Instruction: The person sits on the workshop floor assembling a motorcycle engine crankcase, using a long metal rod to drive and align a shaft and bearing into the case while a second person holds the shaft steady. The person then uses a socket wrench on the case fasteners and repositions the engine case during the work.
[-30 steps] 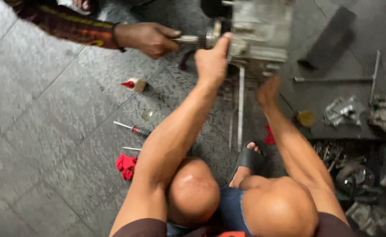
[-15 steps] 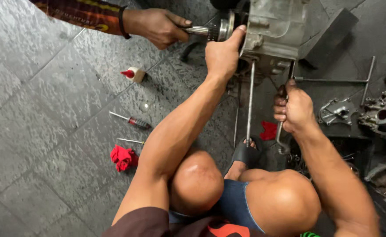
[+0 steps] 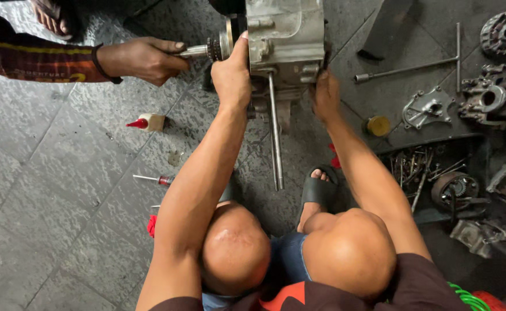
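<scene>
A grey metal engine case [image 3: 284,40] stands on the tiled floor in front of my knees, with long studs [image 3: 276,138] pointing back toward me. My left hand [image 3: 232,75] grips its left side beside a gear. My right hand [image 3: 326,95] holds its lower right edge. A co-worker's hand [image 3: 143,57] in a striped sleeve comes in from the left and grips a metal shaft [image 3: 198,52] that sticks out of the case's left side.
Left on the floor lie a small red-capped bottle [image 3: 146,122], a screwdriver [image 3: 155,179] and a red rag [image 3: 152,226]. To the right are a T-handle wrench [image 3: 414,68], a yellow cap [image 3: 378,125], engine parts [image 3: 495,98] and a tray of bolts [image 3: 420,167].
My right hand has left the rod it held out to the right and moved up onto the engine case. My left hand and the co-worker's hand stay where they were.
</scene>
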